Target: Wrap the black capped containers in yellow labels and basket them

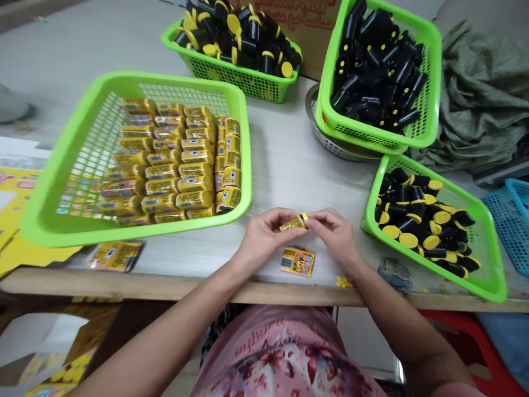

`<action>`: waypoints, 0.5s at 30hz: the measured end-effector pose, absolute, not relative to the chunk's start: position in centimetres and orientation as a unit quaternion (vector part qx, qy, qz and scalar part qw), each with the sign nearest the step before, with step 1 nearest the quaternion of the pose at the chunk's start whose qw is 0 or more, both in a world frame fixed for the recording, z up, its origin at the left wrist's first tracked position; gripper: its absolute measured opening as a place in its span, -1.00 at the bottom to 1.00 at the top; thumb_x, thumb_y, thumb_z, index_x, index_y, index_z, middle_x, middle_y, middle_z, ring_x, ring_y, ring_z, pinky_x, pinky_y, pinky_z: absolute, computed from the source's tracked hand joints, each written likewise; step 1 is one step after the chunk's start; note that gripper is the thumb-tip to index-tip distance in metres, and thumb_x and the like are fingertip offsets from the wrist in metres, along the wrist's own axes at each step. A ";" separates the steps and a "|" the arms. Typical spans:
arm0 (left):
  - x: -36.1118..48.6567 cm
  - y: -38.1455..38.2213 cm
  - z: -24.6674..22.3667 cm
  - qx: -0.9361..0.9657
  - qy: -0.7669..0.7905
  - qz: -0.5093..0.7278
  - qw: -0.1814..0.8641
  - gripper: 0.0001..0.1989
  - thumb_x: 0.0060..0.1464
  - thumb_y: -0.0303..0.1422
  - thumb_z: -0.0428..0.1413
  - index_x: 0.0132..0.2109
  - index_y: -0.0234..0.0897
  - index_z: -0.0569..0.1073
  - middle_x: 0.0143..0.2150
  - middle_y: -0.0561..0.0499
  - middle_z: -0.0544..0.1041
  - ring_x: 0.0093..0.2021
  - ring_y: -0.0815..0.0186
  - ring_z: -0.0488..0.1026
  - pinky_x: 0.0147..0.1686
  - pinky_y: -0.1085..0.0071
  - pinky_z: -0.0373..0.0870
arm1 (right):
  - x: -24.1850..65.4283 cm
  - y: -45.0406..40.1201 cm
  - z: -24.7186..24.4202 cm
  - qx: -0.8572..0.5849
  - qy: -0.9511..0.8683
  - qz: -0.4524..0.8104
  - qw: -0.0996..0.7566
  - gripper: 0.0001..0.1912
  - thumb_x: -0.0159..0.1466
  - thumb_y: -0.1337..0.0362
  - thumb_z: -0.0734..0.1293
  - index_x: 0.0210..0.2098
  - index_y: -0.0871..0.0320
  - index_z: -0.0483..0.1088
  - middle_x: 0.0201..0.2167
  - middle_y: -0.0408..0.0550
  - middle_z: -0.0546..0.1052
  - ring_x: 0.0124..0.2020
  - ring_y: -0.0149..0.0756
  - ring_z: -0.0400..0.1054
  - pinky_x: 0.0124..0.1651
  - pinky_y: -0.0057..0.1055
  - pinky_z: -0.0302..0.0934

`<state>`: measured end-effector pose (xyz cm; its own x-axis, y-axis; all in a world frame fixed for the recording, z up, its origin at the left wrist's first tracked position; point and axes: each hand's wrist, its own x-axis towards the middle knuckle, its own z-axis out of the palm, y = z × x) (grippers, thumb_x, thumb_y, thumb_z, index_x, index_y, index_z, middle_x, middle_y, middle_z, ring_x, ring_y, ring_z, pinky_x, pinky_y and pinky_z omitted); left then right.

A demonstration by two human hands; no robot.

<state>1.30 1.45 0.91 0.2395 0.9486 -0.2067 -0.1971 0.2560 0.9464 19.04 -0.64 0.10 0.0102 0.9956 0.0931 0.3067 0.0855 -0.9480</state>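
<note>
My left hand pinches a small gold-labelled tube with a yellow end, tilted above the table. At that yellow end, the fingers of my right hand are closed on it. Just below my hands lies a small pile of printed gold labels. Several tiny yellow pieces sit near my right wrist by the table edge. To the left, a large green basket holds rows of gold-wrapped tubes. On the right, another green basket contains black tubes with yellow caps.
A green basket of black and yellow tubes stands at the back. Stacked green baskets with black tubes rest on a metal colander. Dark cloth lies far right. More gold labels lie near the wooden table edge.
</note>
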 end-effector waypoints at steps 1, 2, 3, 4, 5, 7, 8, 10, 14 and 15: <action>1.5 1.4 0.8 0.450 0.453 0.453 0.622 -0.67 -0.32 -0.29 0.45 -0.34 -0.27 0.58 -0.37 0.05 0.59 -0.33 0.33 0.46 -0.22 0.39 0.39 | 19.0 -0.7 0.0 -0.574 -0.592 0.373 0.426 -0.62 0.29 -0.04 0.33 -0.46 0.12 0.46 -0.49 -0.13 0.47 -0.43 -0.36 0.35 -0.30 -0.37 0.29; 1.6 1.4 0.6 0.462 0.461 0.464 0.599 -0.67 -0.30 -0.29 0.44 -0.33 -0.27 0.57 -0.36 0.06 0.58 -0.31 0.32 0.45 -0.20 0.38 0.39 | 19.0 -0.7 0.0 -0.586 -0.603 0.358 0.406 -0.55 0.34 -0.07 0.25 -0.48 0.12 0.43 -0.54 -0.14 0.44 -0.47 -0.37 0.32 -0.34 -0.38 0.27; 1.6 1.5 0.6 0.463 0.464 0.469 0.592 -0.67 -0.27 -0.27 0.43 -0.32 -0.27 0.55 -0.35 0.06 0.57 -0.30 0.32 0.45 -0.19 0.38 0.38 | 19.0 -0.8 0.0 -0.589 -0.621 0.337 0.391 -0.53 0.38 -0.08 0.19 -0.45 0.12 0.43 -0.55 -0.14 0.43 -0.50 -0.37 0.31 -0.35 -0.37 0.27; 1.7 1.5 0.5 0.454 0.463 0.470 0.599 -0.66 -0.25 -0.26 0.43 -0.30 -0.27 0.54 -0.35 0.06 0.56 -0.30 0.32 0.45 -0.19 0.38 0.38 | 18.9 -1.0 0.0 -0.585 -0.646 0.305 0.384 -0.54 0.39 -0.09 0.17 -0.35 0.13 0.45 -0.50 -0.12 0.46 -0.48 -0.35 0.33 -0.32 -0.35 0.29; 1.7 1.6 0.5 0.437 0.460 0.469 0.614 -0.65 -0.25 -0.25 0.43 -0.29 -0.27 0.54 -0.34 0.07 0.55 -0.30 0.34 0.45 -0.20 0.39 0.38 | 18.7 -1.1 0.1 -0.576 -0.673 0.261 0.384 -0.57 0.37 -0.10 0.20 -0.20 0.14 0.46 -0.40 -0.07 0.51 -0.41 -0.31 0.37 -0.27 -0.32 0.33; 1.6 1.7 0.5 0.403 0.453 0.463 0.646 -0.63 -0.25 -0.25 0.44 -0.28 -0.28 0.53 -0.34 0.09 0.54 -0.32 0.37 0.44 -0.21 0.41 0.38 | 18.2 -1.5 0.1 -0.546 -0.728 0.154 0.386 -0.42 0.27 -0.08 0.35 0.13 0.16 0.31 -0.12 0.09 0.53 -0.17 -0.16 0.42 -0.11 -0.20 0.38; 1.6 1.7 0.6 0.391 0.448 0.459 0.661 -0.62 -0.26 -0.26 0.45 -0.28 -0.28 0.53 -0.35 0.10 0.53 -0.34 0.39 0.44 -0.21 0.43 0.37 | 17.9 -1.7 0.0 -0.529 -0.750 0.105 0.384 -0.31 0.23 -0.02 0.40 0.23 0.17 0.21 0.00 0.16 0.49 -0.04 -0.09 0.40 -0.02 -0.13 0.38; 1.7 1.6 0.8 0.367 0.430 0.452 0.690 -0.61 -0.28 -0.28 0.47 -0.28 -0.29 0.54 -0.39 0.12 0.53 -0.35 0.41 0.44 -0.24 0.46 0.38 | 17.5 -1.8 -0.3 -0.508 -0.773 0.043 0.376 -0.28 0.25 0.14 0.38 0.32 0.14 0.08 0.10 0.19 0.43 0.08 -0.03 0.35 0.07 -0.06 0.37; 1.7 1.4 1.2 0.303 0.355 0.370 0.803 -0.60 -0.16 -0.15 0.42 -0.24 -0.34 0.58 -0.33 -0.02 0.62 -0.33 0.34 0.53 -0.25 0.43 0.47 | 17.6 -1.9 -0.7 -0.494 -0.764 0.026 0.414 -0.31 0.23 0.40 0.27 0.32 0.11 0.05 0.07 0.16 0.43 0.06 -0.08 0.37 0.05 -0.09 0.41; 1.6 1.4 1.2 0.290 0.335 0.345 0.827 -0.60 -0.11 -0.13 0.40 -0.23 -0.36 0.59 -0.30 -0.07 0.64 -0.31 0.29 0.55 -0.24 0.40 0.50 | 17.7 -1.9 -0.7 -0.489 -0.764 0.034 0.420 -0.30 0.21 0.40 0.27 0.32 0.12 0.05 0.08 0.16 0.42 0.07 -0.08 0.37 0.06 -0.09 0.41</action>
<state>1.60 1.41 1.25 0.5375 0.7650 -0.3548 -0.3764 0.5942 0.7109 17.69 -1.88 -0.71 -0.1683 0.7751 0.6090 0.7187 0.5193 -0.4624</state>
